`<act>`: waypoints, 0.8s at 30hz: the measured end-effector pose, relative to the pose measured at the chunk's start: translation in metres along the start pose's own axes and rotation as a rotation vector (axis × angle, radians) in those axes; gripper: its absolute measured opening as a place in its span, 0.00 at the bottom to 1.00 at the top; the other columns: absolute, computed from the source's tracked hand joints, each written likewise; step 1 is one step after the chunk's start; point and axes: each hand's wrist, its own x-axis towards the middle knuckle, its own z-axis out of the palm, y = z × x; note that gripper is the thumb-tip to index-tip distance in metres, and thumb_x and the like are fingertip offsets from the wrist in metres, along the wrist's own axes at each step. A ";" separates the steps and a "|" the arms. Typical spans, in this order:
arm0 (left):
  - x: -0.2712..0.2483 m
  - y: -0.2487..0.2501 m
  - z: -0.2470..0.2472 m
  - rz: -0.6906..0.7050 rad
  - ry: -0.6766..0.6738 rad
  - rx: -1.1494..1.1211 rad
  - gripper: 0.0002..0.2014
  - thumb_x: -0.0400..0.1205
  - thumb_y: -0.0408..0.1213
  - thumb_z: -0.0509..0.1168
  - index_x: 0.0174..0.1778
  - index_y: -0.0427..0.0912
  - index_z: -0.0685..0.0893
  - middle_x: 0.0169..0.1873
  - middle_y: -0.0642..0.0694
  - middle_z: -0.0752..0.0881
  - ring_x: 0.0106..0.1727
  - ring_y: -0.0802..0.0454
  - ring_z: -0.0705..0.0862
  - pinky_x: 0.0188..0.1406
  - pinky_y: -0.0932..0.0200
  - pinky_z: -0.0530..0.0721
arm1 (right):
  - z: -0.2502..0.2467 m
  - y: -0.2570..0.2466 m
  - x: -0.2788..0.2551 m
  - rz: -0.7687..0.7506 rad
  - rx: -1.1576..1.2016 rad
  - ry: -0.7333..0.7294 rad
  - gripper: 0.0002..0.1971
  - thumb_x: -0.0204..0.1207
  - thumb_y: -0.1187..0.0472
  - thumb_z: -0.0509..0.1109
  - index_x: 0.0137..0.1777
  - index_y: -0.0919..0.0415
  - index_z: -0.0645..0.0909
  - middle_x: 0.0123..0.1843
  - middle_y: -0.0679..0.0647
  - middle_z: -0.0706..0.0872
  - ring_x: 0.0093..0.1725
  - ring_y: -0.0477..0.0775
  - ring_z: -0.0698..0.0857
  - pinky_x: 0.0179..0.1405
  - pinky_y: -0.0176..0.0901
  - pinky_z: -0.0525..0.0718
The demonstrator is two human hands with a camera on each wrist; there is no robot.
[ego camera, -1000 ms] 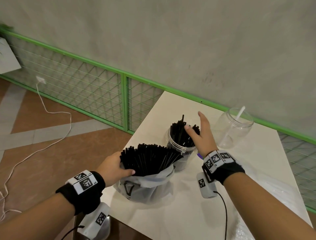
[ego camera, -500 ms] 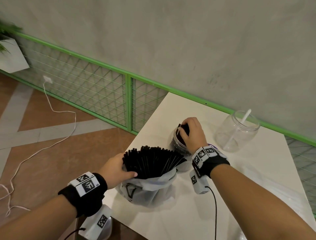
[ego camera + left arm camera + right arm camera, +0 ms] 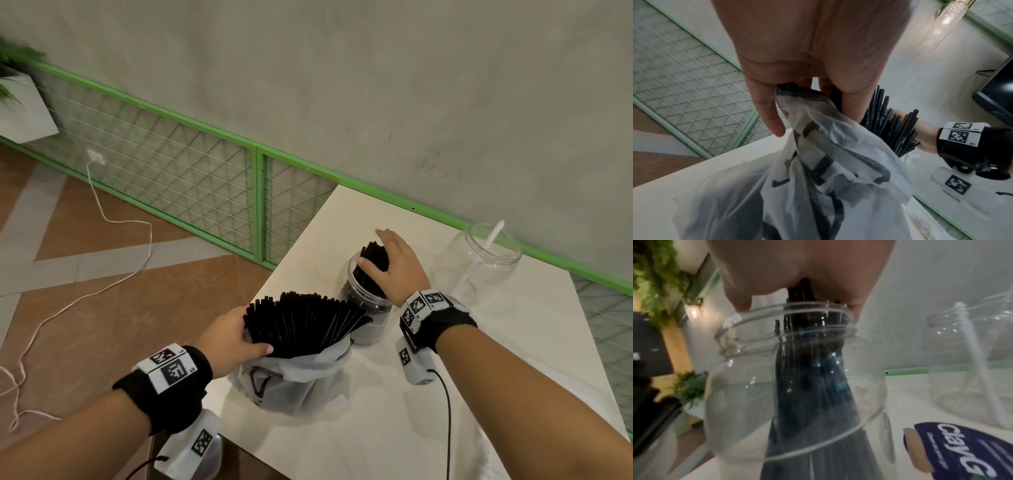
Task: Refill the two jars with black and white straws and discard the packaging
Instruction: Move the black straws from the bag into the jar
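A white tabletop [image 3: 479,394] stands against a grey wall with a green-framed wire fence. Near its left edge sits a clear jar [image 3: 368,301] holding a bunch of black straws [image 3: 375,265]. The right hand [image 3: 399,267] rests on top of that bunch, thumb on one side and fingers over the far side, curled around the straw tops at the jar's mouth. Just in front of this jar stands a translucent white plastic bag [image 3: 301,383] with black print, packed with more black straws [image 3: 305,322] that fan out of its open top. The left hand [image 3: 229,339] grips the bag's left rim, fingers and thumb closed around plastic and straws together. To the right of the first jar, a little apart, stands a second clear jar [image 3: 476,263] with a single white straw [image 3: 486,246] leaning inside. A dark blue printed lid or label [image 3: 962,456] lies on the tabletop beside the first jar.
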 end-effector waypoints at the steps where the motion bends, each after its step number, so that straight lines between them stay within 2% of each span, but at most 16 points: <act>1: 0.000 -0.001 0.000 -0.006 -0.003 0.002 0.25 0.70 0.41 0.77 0.62 0.52 0.79 0.57 0.55 0.84 0.60 0.57 0.81 0.62 0.58 0.78 | 0.002 0.000 0.003 -0.057 -0.046 -0.013 0.34 0.76 0.34 0.63 0.79 0.48 0.66 0.82 0.53 0.66 0.81 0.58 0.62 0.79 0.60 0.63; 3: 0.000 -0.001 -0.001 -0.014 -0.003 0.003 0.25 0.70 0.41 0.77 0.63 0.52 0.79 0.57 0.55 0.83 0.60 0.57 0.81 0.63 0.56 0.78 | 0.007 -0.001 0.009 -0.138 -0.081 -0.026 0.26 0.77 0.40 0.66 0.72 0.50 0.76 0.75 0.53 0.76 0.76 0.61 0.69 0.76 0.57 0.67; 5: -0.001 0.000 -0.001 -0.016 0.001 -0.004 0.25 0.70 0.41 0.77 0.62 0.54 0.78 0.57 0.55 0.83 0.60 0.57 0.81 0.62 0.58 0.78 | 0.011 0.000 0.011 -0.163 0.004 0.049 0.13 0.78 0.52 0.70 0.59 0.57 0.84 0.60 0.55 0.84 0.64 0.62 0.77 0.66 0.46 0.71; 7: -0.001 0.002 -0.001 -0.009 -0.001 -0.009 0.24 0.71 0.40 0.77 0.60 0.57 0.77 0.56 0.57 0.83 0.59 0.58 0.80 0.60 0.62 0.77 | 0.013 0.001 0.009 -0.157 0.084 0.169 0.04 0.76 0.62 0.72 0.48 0.61 0.85 0.50 0.55 0.85 0.54 0.62 0.79 0.55 0.40 0.69; 9: -0.002 0.003 -0.001 -0.004 -0.006 -0.014 0.24 0.71 0.39 0.77 0.58 0.59 0.76 0.56 0.58 0.83 0.58 0.59 0.80 0.57 0.65 0.75 | 0.010 0.002 0.005 -0.124 0.141 0.258 0.02 0.75 0.65 0.73 0.45 0.62 0.85 0.47 0.55 0.84 0.51 0.59 0.79 0.53 0.42 0.72; 11: -0.002 0.004 -0.002 -0.003 -0.006 -0.015 0.23 0.71 0.39 0.77 0.57 0.59 0.76 0.55 0.58 0.83 0.58 0.59 0.80 0.57 0.65 0.75 | 0.005 0.003 0.006 -0.078 0.178 0.283 0.03 0.74 0.66 0.73 0.46 0.62 0.85 0.48 0.55 0.84 0.51 0.57 0.80 0.55 0.46 0.76; 12: -0.002 0.004 -0.002 -0.002 -0.007 -0.016 0.23 0.71 0.38 0.77 0.57 0.60 0.76 0.55 0.57 0.83 0.58 0.58 0.81 0.58 0.64 0.75 | 0.002 0.004 0.007 -0.053 0.175 0.268 0.04 0.74 0.65 0.73 0.48 0.62 0.85 0.50 0.55 0.84 0.53 0.58 0.79 0.57 0.45 0.75; 14: -0.001 0.005 -0.002 -0.004 -0.010 -0.014 0.23 0.71 0.38 0.77 0.56 0.60 0.75 0.55 0.56 0.83 0.59 0.57 0.81 0.59 0.62 0.76 | 0.000 0.008 0.011 -0.016 0.105 0.185 0.10 0.75 0.62 0.74 0.55 0.60 0.84 0.57 0.57 0.82 0.60 0.60 0.75 0.61 0.42 0.69; 16: -0.001 0.007 -0.002 -0.009 -0.009 -0.006 0.23 0.71 0.39 0.77 0.57 0.59 0.76 0.57 0.54 0.83 0.60 0.56 0.80 0.61 0.60 0.77 | -0.001 0.013 0.012 0.015 0.012 0.081 0.15 0.75 0.58 0.73 0.62 0.57 0.82 0.63 0.57 0.80 0.65 0.63 0.72 0.64 0.46 0.68; 18: -0.001 0.007 -0.002 -0.010 -0.007 -0.004 0.23 0.71 0.38 0.77 0.57 0.59 0.76 0.57 0.53 0.83 0.60 0.55 0.80 0.62 0.59 0.77 | -0.003 0.015 0.011 0.027 0.037 0.044 0.17 0.76 0.56 0.72 0.65 0.55 0.80 0.65 0.57 0.78 0.67 0.63 0.72 0.66 0.48 0.68; 22: -0.002 0.007 -0.001 -0.010 -0.009 0.004 0.23 0.71 0.39 0.77 0.57 0.59 0.76 0.56 0.54 0.83 0.59 0.56 0.80 0.59 0.61 0.76 | -0.015 0.004 0.002 0.011 0.155 0.199 0.20 0.77 0.51 0.72 0.67 0.53 0.78 0.66 0.53 0.77 0.67 0.55 0.71 0.67 0.42 0.66; 24: -0.002 0.007 -0.001 -0.012 -0.001 0.005 0.23 0.71 0.39 0.77 0.58 0.58 0.77 0.55 0.55 0.83 0.58 0.56 0.81 0.57 0.63 0.76 | -0.022 -0.009 -0.017 -0.030 0.237 0.315 0.15 0.78 0.50 0.69 0.62 0.54 0.80 0.60 0.51 0.80 0.61 0.49 0.74 0.62 0.36 0.69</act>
